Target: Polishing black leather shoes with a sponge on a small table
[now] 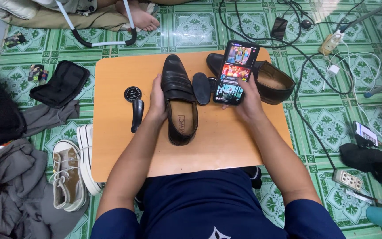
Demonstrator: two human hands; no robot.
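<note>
A black leather loafer lies toe-away on a small wooden table. My left hand grips its left side. My right hand holds a lit smartphone upright over the table. Behind the phone lies the second black loafer, on its side facing right. A dark insole rests between the two shoes. Left of my left hand sit a round black polish tin and a black shoehorn-like piece.
Green patterned tiles surround the table. White sneakers and grey clothes lie at left, a black pouch beyond. Cables, chargers, a power strip and another phone are at right. A person's foot shows at top.
</note>
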